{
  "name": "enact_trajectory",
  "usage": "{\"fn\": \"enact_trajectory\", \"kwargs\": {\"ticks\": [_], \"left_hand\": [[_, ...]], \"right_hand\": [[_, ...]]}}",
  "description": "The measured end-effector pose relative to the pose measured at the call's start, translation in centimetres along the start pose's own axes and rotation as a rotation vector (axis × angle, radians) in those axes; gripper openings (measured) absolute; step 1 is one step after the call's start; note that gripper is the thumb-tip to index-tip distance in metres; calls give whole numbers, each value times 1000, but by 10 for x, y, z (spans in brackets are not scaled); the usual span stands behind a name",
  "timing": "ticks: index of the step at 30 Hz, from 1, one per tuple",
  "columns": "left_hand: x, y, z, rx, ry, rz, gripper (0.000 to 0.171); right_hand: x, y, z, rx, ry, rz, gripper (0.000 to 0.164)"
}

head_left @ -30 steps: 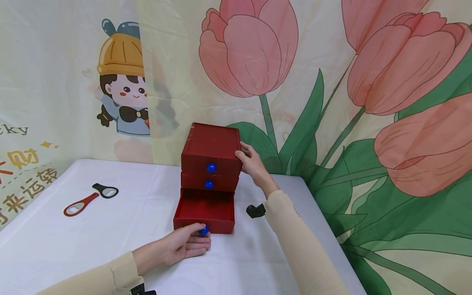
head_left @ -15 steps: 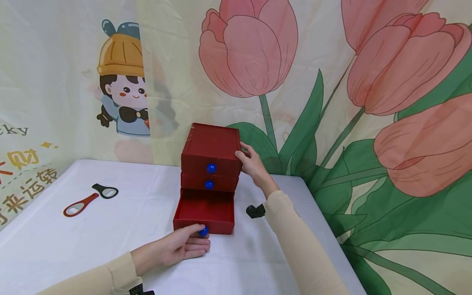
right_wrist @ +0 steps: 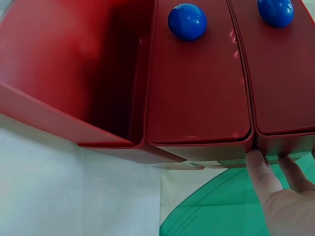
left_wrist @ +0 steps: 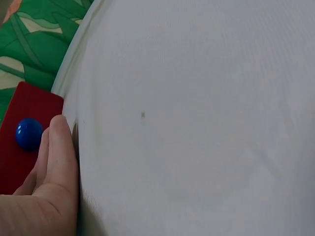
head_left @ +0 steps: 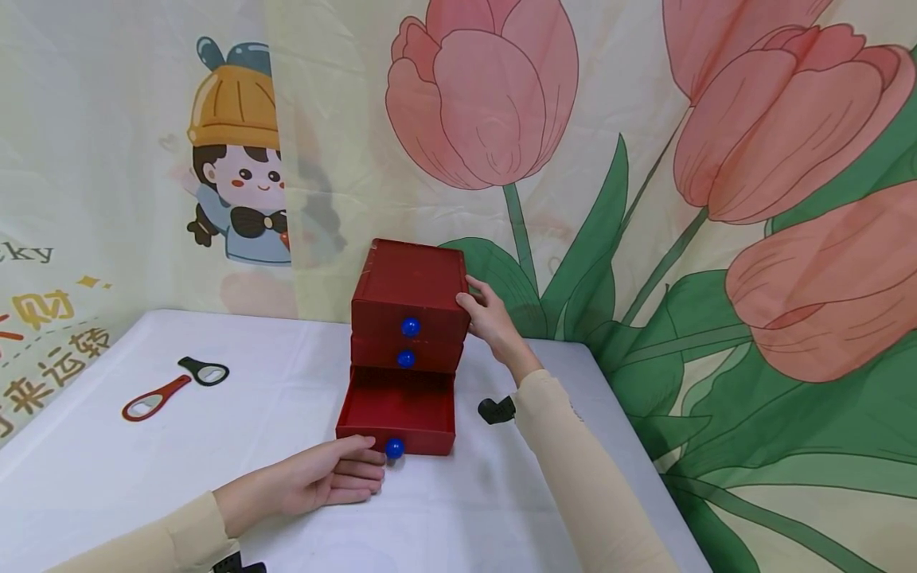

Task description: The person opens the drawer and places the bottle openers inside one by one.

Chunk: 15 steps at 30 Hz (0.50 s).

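A small red chest of drawers [head_left: 411,274] stands on the white tabletop, its blue round knobs facing me. The bottom drawer [head_left: 401,402] is pulled out and its inside shows bare red; both upper drawers are closed. In the head view my left hand [head_left: 315,477] lies just left of the bottom drawer's blue knob [head_left: 395,449], fingers extended and thumb along the drawer front. From the left wrist the knob [left_wrist: 29,134] appears free beside the fingers. My right hand [head_left: 497,322] rests its fingertips against the chest's right side near the top; in the right wrist view those fingers [right_wrist: 263,177] touch the side wall.
Two bottle openers lie at the left of the table, a red one [head_left: 156,398] and a black one [head_left: 205,371]. Printed cloth with tulips [head_left: 487,103] hangs close behind the chest. A black device [head_left: 497,411] sticks out from the right wrist.
My left hand has let go of the bottom drawer's knob and shifted left, its fingers straightened. The drawer stays pulled out, and the right hand has not moved.
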<state>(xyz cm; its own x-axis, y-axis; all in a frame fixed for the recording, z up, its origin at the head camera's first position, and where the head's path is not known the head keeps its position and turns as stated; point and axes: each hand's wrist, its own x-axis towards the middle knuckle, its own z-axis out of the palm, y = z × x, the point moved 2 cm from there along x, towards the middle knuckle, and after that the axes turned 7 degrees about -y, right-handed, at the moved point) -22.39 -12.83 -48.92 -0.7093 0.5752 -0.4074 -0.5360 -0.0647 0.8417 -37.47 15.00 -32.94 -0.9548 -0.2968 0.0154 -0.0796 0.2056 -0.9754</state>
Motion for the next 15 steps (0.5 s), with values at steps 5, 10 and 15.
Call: {"fn": "enact_trajectory", "kwargs": {"ticks": [5, 10, 15], "left_hand": [[-13, 5, -17, 63, -1, -4, 61], [-26, 10, -34, 119, -1, -17, 59], [-36, 16, -48, 225, 21, -31, 57]], "right_hand": [[1, 0, -1, 0, -3, -2, 62], [-1, 0, 1, -6, -1, -2, 62], [-1, -1, 1, -10, -2, -3, 62]]}}
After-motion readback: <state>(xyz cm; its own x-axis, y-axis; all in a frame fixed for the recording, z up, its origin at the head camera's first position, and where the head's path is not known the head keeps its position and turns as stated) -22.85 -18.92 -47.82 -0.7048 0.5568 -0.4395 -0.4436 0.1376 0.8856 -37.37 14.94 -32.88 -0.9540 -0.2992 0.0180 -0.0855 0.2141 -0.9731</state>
